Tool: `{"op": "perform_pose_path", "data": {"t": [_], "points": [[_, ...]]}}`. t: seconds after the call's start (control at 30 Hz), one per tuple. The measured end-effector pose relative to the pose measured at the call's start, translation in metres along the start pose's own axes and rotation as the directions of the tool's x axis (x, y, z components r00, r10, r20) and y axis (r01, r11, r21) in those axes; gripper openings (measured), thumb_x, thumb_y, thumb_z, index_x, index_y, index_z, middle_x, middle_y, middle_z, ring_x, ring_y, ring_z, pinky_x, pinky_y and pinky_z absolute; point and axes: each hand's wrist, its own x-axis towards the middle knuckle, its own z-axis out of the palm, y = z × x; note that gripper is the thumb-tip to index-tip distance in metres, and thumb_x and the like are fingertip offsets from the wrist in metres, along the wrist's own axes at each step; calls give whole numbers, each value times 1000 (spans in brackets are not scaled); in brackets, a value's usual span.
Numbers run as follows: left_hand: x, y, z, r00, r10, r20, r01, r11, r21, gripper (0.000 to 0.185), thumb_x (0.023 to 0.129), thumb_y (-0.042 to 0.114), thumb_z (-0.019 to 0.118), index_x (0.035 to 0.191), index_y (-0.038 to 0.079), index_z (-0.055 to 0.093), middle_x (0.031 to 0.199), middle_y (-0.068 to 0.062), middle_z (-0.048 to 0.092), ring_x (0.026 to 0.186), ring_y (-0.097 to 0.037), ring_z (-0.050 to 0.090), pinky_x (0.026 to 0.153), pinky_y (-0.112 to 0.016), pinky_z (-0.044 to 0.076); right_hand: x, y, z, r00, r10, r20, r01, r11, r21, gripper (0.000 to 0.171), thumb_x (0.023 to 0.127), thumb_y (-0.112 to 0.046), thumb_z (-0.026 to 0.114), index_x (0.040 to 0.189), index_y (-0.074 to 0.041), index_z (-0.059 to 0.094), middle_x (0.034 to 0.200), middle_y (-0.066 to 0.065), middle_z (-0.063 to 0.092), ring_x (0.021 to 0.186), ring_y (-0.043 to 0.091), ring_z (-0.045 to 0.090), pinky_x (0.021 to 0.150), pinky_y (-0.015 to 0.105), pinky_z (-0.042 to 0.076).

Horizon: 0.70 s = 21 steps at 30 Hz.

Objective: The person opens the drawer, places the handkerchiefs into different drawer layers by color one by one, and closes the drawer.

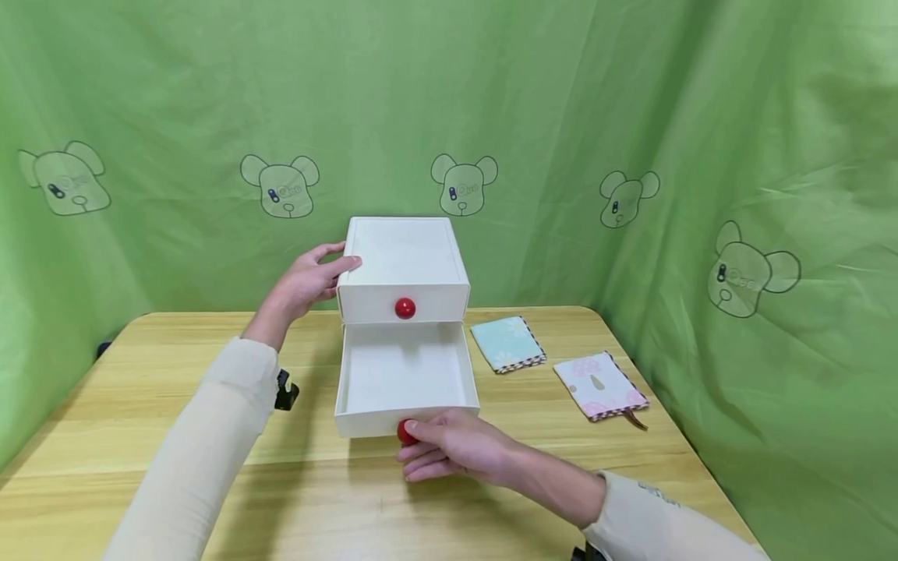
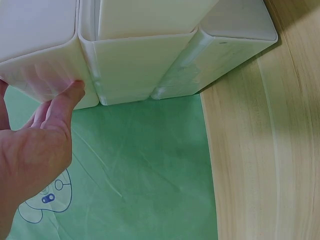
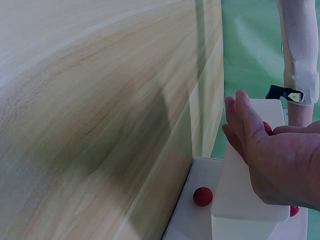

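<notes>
Left hand (image 1: 309, 280) braces the white drawer box (image 1: 403, 261) with flat fingers near the table's (image 1: 140, 405) far edge, steadying it while the right hand (image 1: 456, 452) pinches the lower drawer's red knob (image 1: 404, 433).

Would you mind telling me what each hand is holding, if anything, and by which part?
The right hand pinches the red knob of the open lower drawer. The left hand rests against the cabinet at its top left corner, steadying rather than gripping.

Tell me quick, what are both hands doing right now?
Left hand: open, fingers resting on the drawer box.
Right hand: pinching the red knob of the pulled-out lower drawer.
</notes>
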Motion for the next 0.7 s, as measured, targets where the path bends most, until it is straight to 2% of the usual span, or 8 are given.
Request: {"op": "perform_pose_path", "data": {"t": [0.1,0.3,0.53,0.7], "points": [[0,0,0,1000,-1,-5,1,1000,-5,80,96,39,69,162,23,26,143,-15,56,121,-23,58,95,-27,56,0,0,0,1000,1,1,-1,1000,0,40,106,-21,53,131,10,57,111,24,71,95,30,74,89,38,62],[-1,0,0,1000,0,6,0,1000,-7,81,97,39,69,162,22,24,145,-16,54,124,-25,56,102,-32,53,0,-1,-2,1000,7,10,-7,1000,-31,41,106,-22,53,132,10,56,111,25,71,93,30,74,87,40,63],[1,-2,1,1000,3,1,-3,1000,-14,82,96,39,70,162,21,25,145,-16,55,127,-26,56,103,-33,53,-9,-9,-17,997,32,65,-17,976,-217,41,105,-30,55,120,7,65,105,22,73,91,31,74,83,40,64],[1,-2,-1,1000,2,-2,-2,1000,-7,82,95,40,70,162,23,26,140,-14,57,120,-21,59,97,-28,55,-20,-28,-32,990,40,132,4,949,-316,37,105,-28,54,118,3,68,102,17,74,93,30,73,86,42,63]]}}
